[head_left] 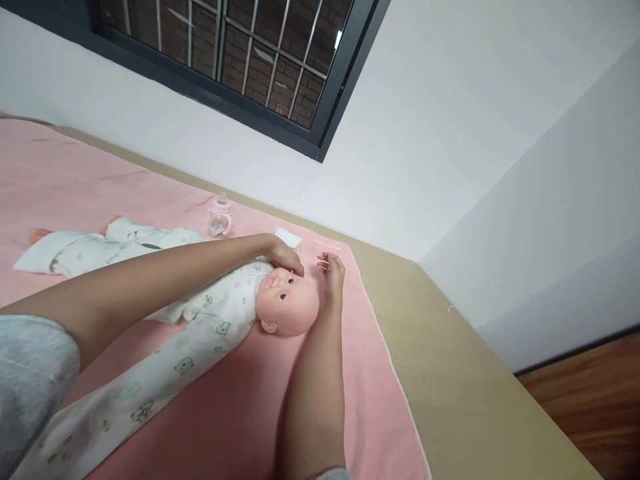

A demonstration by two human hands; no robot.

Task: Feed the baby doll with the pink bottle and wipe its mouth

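A bald baby doll [293, 303] lies on its back on a pink mat [215, 407], dressed in a white outfit with green animal prints [220, 320]. My left hand [286, 257] reaches over the doll's chest to the far side of its head. Its fingers are bent down and pressed together beside the cheek; whatever they may pinch is hidden. Past the top of the head, my right hand [332, 270] is raised with fingers loosely curled and apart, nothing visible in them. Just beyond my left hand lies a small white item [289, 237], partly covered.
A clear baby bottle with pink handles [220, 217] stands on the mat behind the doll. The mat covers part of a pale wooden surface [440, 360]. White walls [450, 133] and a dark-framed barred window [320, 143] rise behind.
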